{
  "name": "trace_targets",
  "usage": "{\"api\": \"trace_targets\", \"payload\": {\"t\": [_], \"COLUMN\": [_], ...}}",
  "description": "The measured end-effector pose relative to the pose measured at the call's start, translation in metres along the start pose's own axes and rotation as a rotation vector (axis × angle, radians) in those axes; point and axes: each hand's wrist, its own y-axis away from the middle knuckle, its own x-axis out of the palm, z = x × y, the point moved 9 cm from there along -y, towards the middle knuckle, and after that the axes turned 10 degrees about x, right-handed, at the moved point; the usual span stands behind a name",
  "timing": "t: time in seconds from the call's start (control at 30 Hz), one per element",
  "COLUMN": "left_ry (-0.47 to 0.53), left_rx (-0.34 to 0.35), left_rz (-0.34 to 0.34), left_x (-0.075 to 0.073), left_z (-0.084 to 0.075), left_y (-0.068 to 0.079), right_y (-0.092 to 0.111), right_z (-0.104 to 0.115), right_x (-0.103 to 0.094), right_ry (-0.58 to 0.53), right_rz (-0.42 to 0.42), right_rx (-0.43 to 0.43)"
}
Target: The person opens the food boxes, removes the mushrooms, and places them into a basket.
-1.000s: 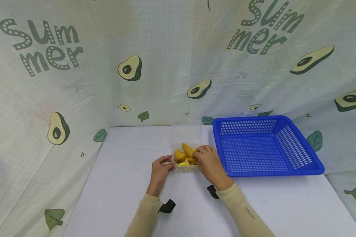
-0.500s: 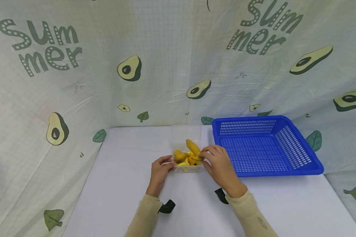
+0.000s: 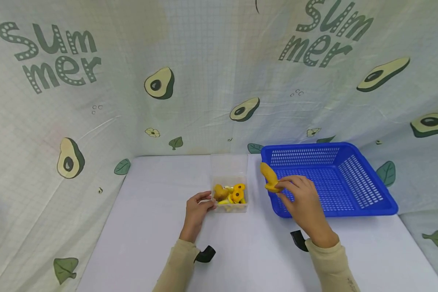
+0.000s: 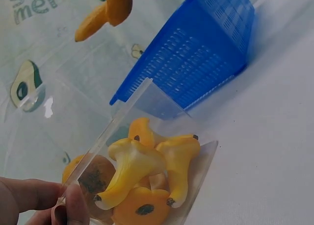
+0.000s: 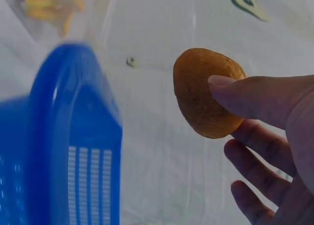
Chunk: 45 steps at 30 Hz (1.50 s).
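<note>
My right hand [image 3: 303,202] pinches a yellow-brown model mushroom [image 3: 269,175] between thumb and fingers, over the left rim of the blue basket [image 3: 379,212]. In the right wrist view its rounded brown cap [image 5: 196,107] faces the camera, hiding the stem. The left wrist view shows the stem [image 4: 92,24] slanting down to the left. With thumb and fingers, my left hand [image 3: 196,213] grips the left wall of a clear plastic box [image 3: 237,208]. Inside lie several yellow mushrooms [image 4: 135,163] and a brownish one [image 4: 95,181], piled together.
The box's clear lid [image 3: 229,165] stands raised behind it. To the right of the box is the perforated basket, on a white tabletop [image 3: 149,227]. A printed curtain [image 3: 200,117] closes off the back and sides.
My right hand has lifted the mushroom out of the box and carried it right to the basket's left rim. The left hand has stayed at the box.
</note>
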Motion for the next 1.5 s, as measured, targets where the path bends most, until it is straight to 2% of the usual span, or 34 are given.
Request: {"api": "trace_targets", "payload": {"t": [0.33, 0.57, 0.7, 1.1, 1.5], "left_ry": [-0.003, -0.008, -0.013, -0.007, -0.011], "left_rx": [-0.011, -0.007, -0.012, -0.018, -0.026], "left_rz": [-0.013, -0.008, -0.007, 0.001, -0.009], "left_x": [-0.002, -0.002, -0.001, 0.001, -0.001], "left_z": [0.004, 0.003, 0.002, -0.002, 0.001], "left_y": [-0.004, -0.006, -0.007, -0.004, -0.001], "right_y": [-0.002, -0.002, 0.001, 0.008, 0.012], "right_z": [-0.035, -0.044, -0.036, 0.01, 0.033], "right_x": [-0.025, -0.02, -0.007, 0.042, 0.078], "right_ry": [0.051, 0.067, 0.043, 0.005, -0.034], "right_rz": [-0.027, 0.007, 0.043, 0.109, 0.186], "right_rx": [0.101, 0.118, 0.072, -0.078, -0.075]}}
